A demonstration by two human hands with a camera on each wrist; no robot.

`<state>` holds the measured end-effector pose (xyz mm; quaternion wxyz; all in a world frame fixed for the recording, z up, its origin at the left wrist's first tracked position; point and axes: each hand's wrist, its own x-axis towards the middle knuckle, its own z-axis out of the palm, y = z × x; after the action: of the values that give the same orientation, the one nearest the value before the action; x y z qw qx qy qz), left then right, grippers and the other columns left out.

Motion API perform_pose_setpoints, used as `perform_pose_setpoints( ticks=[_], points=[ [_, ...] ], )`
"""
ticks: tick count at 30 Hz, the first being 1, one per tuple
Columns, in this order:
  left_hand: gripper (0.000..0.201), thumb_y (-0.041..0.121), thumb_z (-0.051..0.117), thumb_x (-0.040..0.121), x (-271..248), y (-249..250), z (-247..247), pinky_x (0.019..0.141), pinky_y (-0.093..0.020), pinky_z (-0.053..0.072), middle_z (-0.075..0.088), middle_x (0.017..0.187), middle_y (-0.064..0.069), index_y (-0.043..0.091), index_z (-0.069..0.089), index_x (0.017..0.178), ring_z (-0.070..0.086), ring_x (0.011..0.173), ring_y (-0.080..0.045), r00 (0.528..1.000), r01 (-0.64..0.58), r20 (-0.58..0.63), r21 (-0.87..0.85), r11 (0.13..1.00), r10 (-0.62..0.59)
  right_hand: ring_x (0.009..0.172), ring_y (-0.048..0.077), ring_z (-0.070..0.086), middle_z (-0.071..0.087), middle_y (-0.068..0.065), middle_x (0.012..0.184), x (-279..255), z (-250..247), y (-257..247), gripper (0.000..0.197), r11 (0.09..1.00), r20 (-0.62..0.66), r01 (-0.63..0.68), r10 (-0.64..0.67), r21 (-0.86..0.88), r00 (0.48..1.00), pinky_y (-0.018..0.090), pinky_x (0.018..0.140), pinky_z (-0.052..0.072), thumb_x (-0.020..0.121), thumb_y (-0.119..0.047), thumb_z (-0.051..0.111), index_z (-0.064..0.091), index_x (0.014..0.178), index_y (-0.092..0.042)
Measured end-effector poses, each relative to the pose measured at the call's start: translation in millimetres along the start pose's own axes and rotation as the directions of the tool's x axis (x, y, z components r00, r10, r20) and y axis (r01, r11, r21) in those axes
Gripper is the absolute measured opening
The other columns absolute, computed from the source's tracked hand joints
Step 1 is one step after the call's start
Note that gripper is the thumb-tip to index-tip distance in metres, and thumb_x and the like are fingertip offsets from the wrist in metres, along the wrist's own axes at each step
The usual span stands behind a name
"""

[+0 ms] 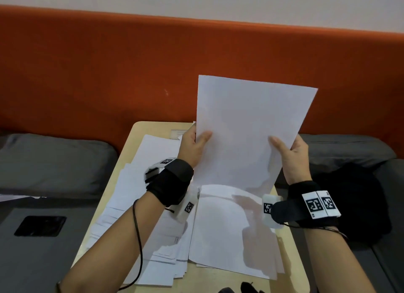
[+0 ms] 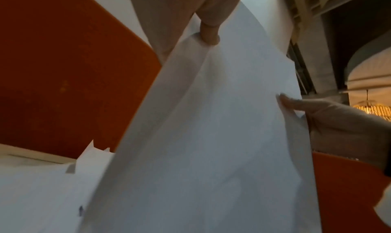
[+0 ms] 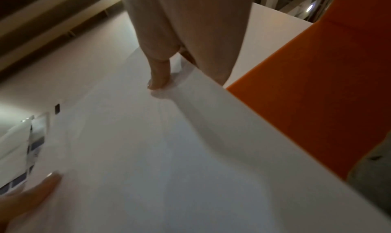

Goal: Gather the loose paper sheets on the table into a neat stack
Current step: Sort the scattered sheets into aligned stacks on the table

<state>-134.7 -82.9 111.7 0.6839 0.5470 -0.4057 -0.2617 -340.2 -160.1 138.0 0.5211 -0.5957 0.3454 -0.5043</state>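
Note:
I hold a bundle of white paper sheets (image 1: 249, 126) upright above the small wooden table (image 1: 140, 126). My left hand (image 1: 194, 144) pinches its left edge, thumb on the near face. My right hand (image 1: 290, 148) pinches its right edge the same way. The bundle's bottom edge stands on a curled white sheet (image 1: 225, 227) lying on the table's right half. Several loose sheets (image 1: 135, 196) lie spread in an untidy layer over the table's left half. In the left wrist view the held paper (image 2: 211, 136) fills the frame; in the right wrist view the paper (image 3: 169, 153) does too.
An orange upholstered backrest (image 1: 109, 69) runs behind the table. Grey seat cushions (image 1: 54, 161) flank it. A black phone (image 1: 40, 226) lies on a dark surface at the left. A black bag or cloth (image 1: 354, 201) sits at the right.

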Motion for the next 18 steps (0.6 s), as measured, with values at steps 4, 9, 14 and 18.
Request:
perform_pose_setpoints(
  ticks=[4, 9, 14, 18],
  points=[
    [0.031, 0.012, 0.058, 0.089, -11, -21, -5, 0.083, -0.017, 0.050, 0.060, 0.111, -0.002, 0.010, 0.049, 0.119, 0.061, 0.094, -0.004, 0.994, 0.090, 0.053, 0.037, 0.995, -0.092, 0.077, -0.003, 0.066, 0.072, -0.012, 0.083, -2, -2, 21, 0.017, 0.997, -0.012, -0.057, 0.057, -0.049, 0.998, 0.015, 0.069, 0.051, 0.087, -0.001, 0.061, 0.062, 0.098, -0.014],
    [0.039, 0.015, 0.055, 0.092, -31, -59, -11, 0.097, -0.033, 0.045, 0.056, 0.128, -0.009, 0.007, 0.045, 0.129, 0.054, 0.117, -0.025, 0.940, 0.272, 0.134, 0.256, 0.928, -0.313, 0.095, 0.022, 0.063, 0.066, 0.013, 0.106, -11, -5, 65, 0.027, 0.948, -0.004, -0.242, 0.247, -0.205, 0.969, 0.024, 0.076, 0.053, 0.084, -0.001, 0.065, 0.062, 0.110, 0.001],
    [0.043, 0.019, 0.051, 0.094, -35, -65, -13, 0.096, -0.029, 0.039, 0.052, 0.133, -0.010, 0.006, 0.042, 0.134, 0.050, 0.121, -0.027, 0.873, 0.331, 0.151, 0.515, 0.790, -0.464, 0.102, 0.032, 0.062, 0.067, 0.018, 0.111, -1, -21, 88, 0.036, 0.783, -0.061, -0.369, 0.393, -0.500, 0.917, 0.041, 0.088, 0.050, 0.080, -0.010, 0.072, 0.064, 0.112, 0.002],
    [0.047, 0.027, 0.054, 0.092, -44, -81, -15, 0.089, -0.038, 0.047, 0.051, 0.132, -0.015, 0.004, 0.041, 0.132, 0.054, 0.113, -0.033, 0.674, 0.395, 0.179, 0.732, 0.555, -0.716, 0.113, 0.032, 0.056, 0.060, 0.016, 0.121, -13, -25, 117, 0.057, 0.291, -0.137, -0.414, 0.654, -0.863, 0.744, 0.037, 0.096, 0.046, 0.074, -0.024, 0.079, 0.055, 0.118, 0.003]
  ],
)
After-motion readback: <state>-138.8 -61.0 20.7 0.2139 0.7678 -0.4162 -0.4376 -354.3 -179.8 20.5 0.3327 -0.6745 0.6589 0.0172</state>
